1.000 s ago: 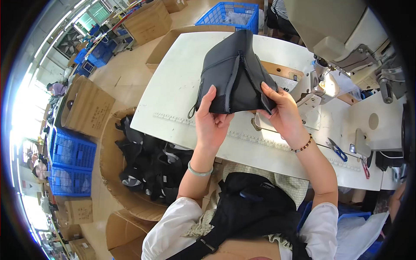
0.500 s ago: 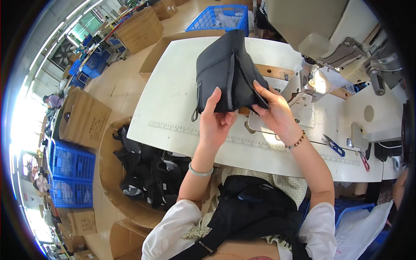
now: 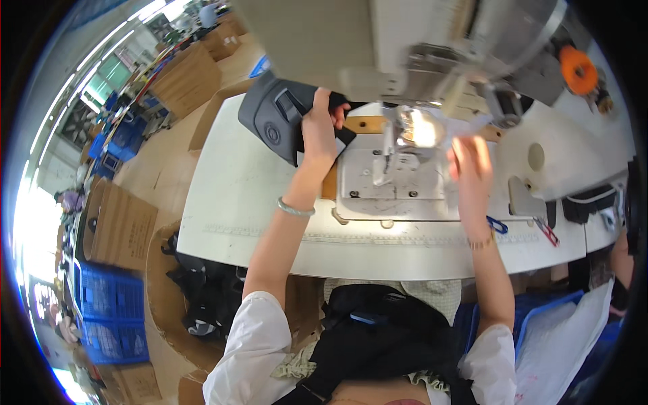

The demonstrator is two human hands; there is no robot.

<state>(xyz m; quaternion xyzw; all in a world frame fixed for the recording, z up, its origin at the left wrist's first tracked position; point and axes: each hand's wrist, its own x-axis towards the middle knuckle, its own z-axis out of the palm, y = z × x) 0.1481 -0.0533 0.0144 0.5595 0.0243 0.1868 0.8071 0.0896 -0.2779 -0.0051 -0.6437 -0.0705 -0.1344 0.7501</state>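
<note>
While the white table [image 3: 256, 202] fills the middle of the frame, the sewing machine [image 3: 432, 40] spans the top centre and right, its metal plate [image 3: 398, 185] sitting mid-frame with a lit spot by the needle [image 3: 388, 145].

Dark grey bag [image 3: 277, 118] lies at upper centre-left, on the table's far edge, partly under the machine arm. Strap and round patch visible on its face.

Left hand [image 3: 318, 125] is at upper centre, fingers closed around the bag's right edge, so clamped on the bag. Silver bracelet [image 3: 295, 209] on that wrist.

Right hand [image 3: 470, 162] is right of centre, over the plate's right end, blurred; fingers look spread and apart, nothing seen in it. Beaded bracelet [image 3: 480, 241] on the wrist.

Left side of frame: cardboard bin [image 3: 162, 270] with dark pieces [image 3: 202, 297] inside, just beside the table's near-left corner. Blue crates [image 3: 108, 314] at lower left, flat cardboard box [image 3: 118, 229] above them.

Small stuff: orange spool [image 3: 578, 69] upper right, scissors with blue handles [image 3: 498, 225] on the table's right side, red tool [image 3: 547, 231] just beside them.
</note>
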